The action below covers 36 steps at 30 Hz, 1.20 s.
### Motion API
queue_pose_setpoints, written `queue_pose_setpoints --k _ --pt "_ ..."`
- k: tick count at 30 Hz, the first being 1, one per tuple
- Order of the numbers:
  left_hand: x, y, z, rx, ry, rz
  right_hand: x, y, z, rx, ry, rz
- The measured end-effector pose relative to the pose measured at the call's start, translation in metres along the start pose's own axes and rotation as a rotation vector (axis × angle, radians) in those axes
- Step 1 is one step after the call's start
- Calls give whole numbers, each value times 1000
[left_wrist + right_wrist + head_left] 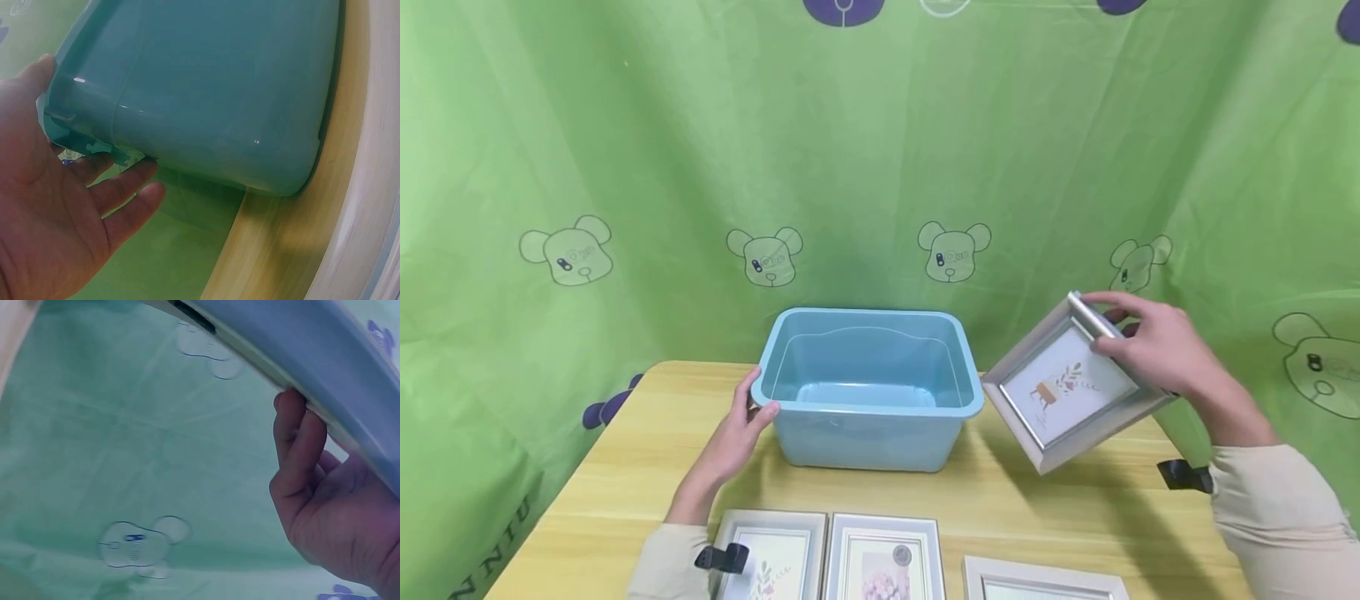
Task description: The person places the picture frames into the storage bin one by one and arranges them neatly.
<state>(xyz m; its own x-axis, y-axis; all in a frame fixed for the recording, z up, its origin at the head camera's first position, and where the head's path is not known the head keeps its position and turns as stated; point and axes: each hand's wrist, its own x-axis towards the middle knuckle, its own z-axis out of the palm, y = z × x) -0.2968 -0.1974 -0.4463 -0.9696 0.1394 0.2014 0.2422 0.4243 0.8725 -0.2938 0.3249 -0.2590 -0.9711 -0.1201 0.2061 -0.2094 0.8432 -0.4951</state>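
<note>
My right hand [1161,343] pinches one edge of a silver picture frame [1067,383], lifted and tilted above the table to the right of a blue plastic tub. In the right wrist view, the fingers [300,434] hold the frame's edge [325,362]. The tub [865,437] stands upright, its inside visible with nothing in it. At its front left corner my left hand [730,442] holds the rim, thumb over the front. The left wrist view shows that hand [56,194] beside the tub wall [206,94], fingers under the rim.
Along the near side of the wooden table [632,467] lie a frame with a plant print [771,558], a frame with pink flowers [886,562] and another silver frame [1045,579], all cut by the image edge. A green curtain [850,167] with bear heads hangs behind.
</note>
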Motion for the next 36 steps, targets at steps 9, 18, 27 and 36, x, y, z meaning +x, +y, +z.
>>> queue_pose_setpoints --k 9,18,27,36 --pt "1 -1 -3 -14 3 3 4 -27 -38 54 219 50" --pt "-1 0 0 -32 -3 4 13 -47 -50 182 298 95" --pt "-1 6 0 -29 0 -15 32 -62 -32 246 297 114" --pt "1 1 0 -17 1 -14 46 -66 -9 246 271 120"
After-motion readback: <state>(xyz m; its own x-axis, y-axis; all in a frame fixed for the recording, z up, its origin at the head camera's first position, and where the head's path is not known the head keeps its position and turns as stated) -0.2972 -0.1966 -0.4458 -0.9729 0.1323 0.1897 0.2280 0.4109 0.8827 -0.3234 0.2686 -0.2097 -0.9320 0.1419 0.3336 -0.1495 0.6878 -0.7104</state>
